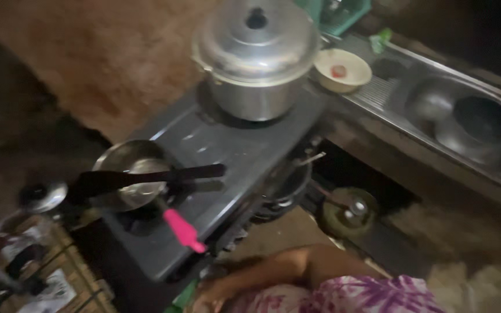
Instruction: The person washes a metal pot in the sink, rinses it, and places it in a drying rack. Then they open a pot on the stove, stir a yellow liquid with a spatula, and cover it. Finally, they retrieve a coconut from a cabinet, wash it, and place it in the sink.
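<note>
Pink-handled utensil [184,230] rests in the small pan [131,174] on the stove [227,145], untouched; one hand [213,293], bottom centre, hangs below, grip indiscernible, other hand unseen.

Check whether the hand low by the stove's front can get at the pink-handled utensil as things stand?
Probably yes. The hand sits just below the stove edge, and the pink handle juts out over that edge with nothing between them. Which hand it is, I cannot tell.
</note>
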